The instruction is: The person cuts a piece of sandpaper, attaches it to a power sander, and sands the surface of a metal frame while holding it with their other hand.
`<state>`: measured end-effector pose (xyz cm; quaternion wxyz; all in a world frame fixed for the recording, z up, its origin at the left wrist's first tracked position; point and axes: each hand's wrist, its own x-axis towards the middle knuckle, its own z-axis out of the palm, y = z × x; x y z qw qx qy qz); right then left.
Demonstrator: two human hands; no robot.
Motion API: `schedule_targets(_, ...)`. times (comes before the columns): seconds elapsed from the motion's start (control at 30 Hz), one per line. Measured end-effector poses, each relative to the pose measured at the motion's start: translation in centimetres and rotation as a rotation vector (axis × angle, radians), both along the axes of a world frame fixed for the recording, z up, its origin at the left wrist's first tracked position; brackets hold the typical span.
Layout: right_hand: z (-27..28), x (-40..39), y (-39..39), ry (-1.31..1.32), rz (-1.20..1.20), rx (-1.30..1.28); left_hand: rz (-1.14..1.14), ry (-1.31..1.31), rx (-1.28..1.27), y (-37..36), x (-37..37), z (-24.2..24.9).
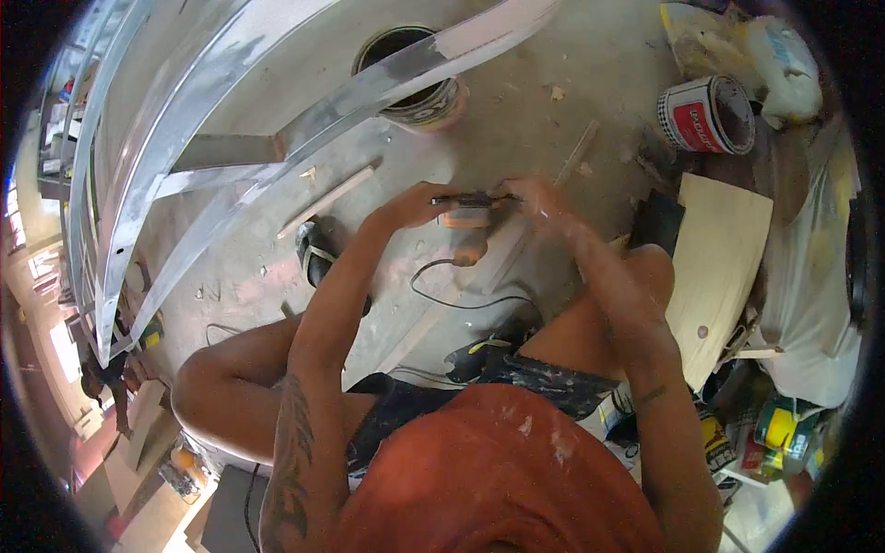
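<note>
Floor (535, 120): dusty concrete is spreading below.
Orange power tool (467, 218): sitting between both hands, cord (461, 306) trailing near.
Left hand (413, 205): fingers pinching its dark plate's (475, 199) left end.
Right hand (542, 201): blurring at the right end; can't tell if fingers are pinching.
Grip: supporting 2 ends evenly should be helping.

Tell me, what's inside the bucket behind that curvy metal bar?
Inside the bucket, only darkness shows on either side of the metal bar. The bar covers the opening's middle, so what's there is hidden.
</note>
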<state>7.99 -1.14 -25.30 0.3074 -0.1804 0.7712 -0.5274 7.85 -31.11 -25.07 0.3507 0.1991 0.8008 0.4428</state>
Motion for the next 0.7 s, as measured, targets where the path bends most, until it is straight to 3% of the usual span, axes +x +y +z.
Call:
schedule_targets(0.03,0.5,0.0,0.0,0.237,0.074,0.089,-0.009,0.002,-0.013,-0.1,0.1,-0.2)
schedule_targets(0.13,-1.2,0.2,0.0,0.298,0.052,0.053,-0.014,0.027,-0.029,0.0,0.4,-0.4)
schedule_targets(0.33,1.5,1.1,-0.1,0.400,0.079,0.134,0.038,0.149,0.057,0.2,1.6,0.6)
schedule_targets(0.47,2.1,1.1,0.0,0.399,0.084,0.175,0.053,0.099,0.060,0.2,1.5,0.5)
schedule_targets(0.53,3.6,0.8,-0.7,0.215,0.096,0.277,0.022,0.061,-0.004,0.3,0.7,-0.1)
schedule_targets(0.6,3.4,0.8,-0.4,0.195,0.105,0.265,-0.010,0.020,-0.070,0.3,0.3,0.1)
schedule_targets(0.7,2.0,1.3,-0.3,0.219,0.081,0.256,-0.139,0.223,-0.049,0.1,0.5,0.9)
